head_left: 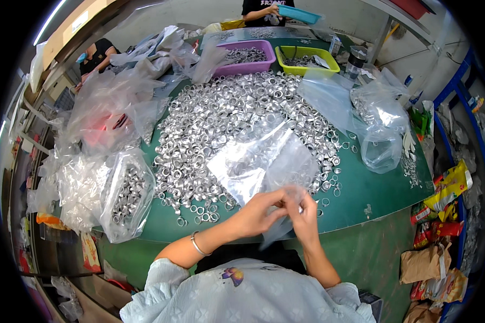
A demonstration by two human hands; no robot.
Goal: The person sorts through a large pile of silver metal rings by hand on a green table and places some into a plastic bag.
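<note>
At the table edge — bare rightward — both hands, fingertips together, pinch thin clear plastic.

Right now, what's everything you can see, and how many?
Rings: uncountable, silver, heaped on table
Table: one, green, centre
Purple tub: one, purple, behind rings
Lime tub: one, yellow-green, right of it
Tray: one, blue, held across the table
Loose plastic: count unclear, clear, over rings
Filled bag: one, clear, near left
Other bags: several, mostly clear, both sides
Packets: several, yellow, red, brown, right
Shelf frame: one, blue, far right
Other people: two, black tops, far side
Bracelet: one, silver, left forearm
Shirt: one, pale blue, bottom
Left hand, right hand: two, bare, at plastic
</note>
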